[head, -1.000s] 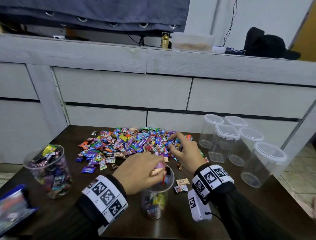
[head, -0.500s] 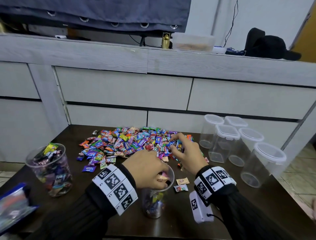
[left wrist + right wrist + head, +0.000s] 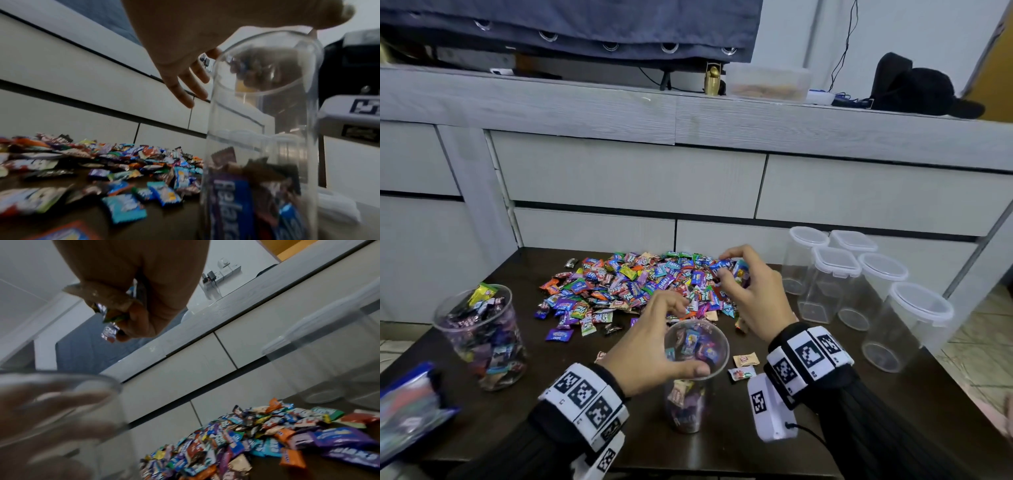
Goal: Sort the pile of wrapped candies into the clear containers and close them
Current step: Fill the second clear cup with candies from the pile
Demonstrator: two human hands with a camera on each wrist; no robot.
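Sorting is early — most of the candy pile (image 3: 640,287) lies on the far table. The near jar (image 3: 690,373) is part-filled, the left jar (image 3: 482,339) fuller; five lidded containers (image 3: 859,284) at right hold nothing. The left hand (image 3: 654,346), spread and holding nothing, hovers at the near jar's rim; the right hand (image 3: 753,294) clutches several candies over the pile.

We look down and forward from head height at the candy pile (image 3: 650,287) on the dark table (image 3: 524,411), drawers behind it. Our left wrist camera sits low, just beside the open clear container (image 3: 265,129), facing the pile (image 3: 123,164) from its near side. Our right wrist camera, tilted and low, faces the pile (image 3: 257,434) from its right. All three views share the pile and drawers.
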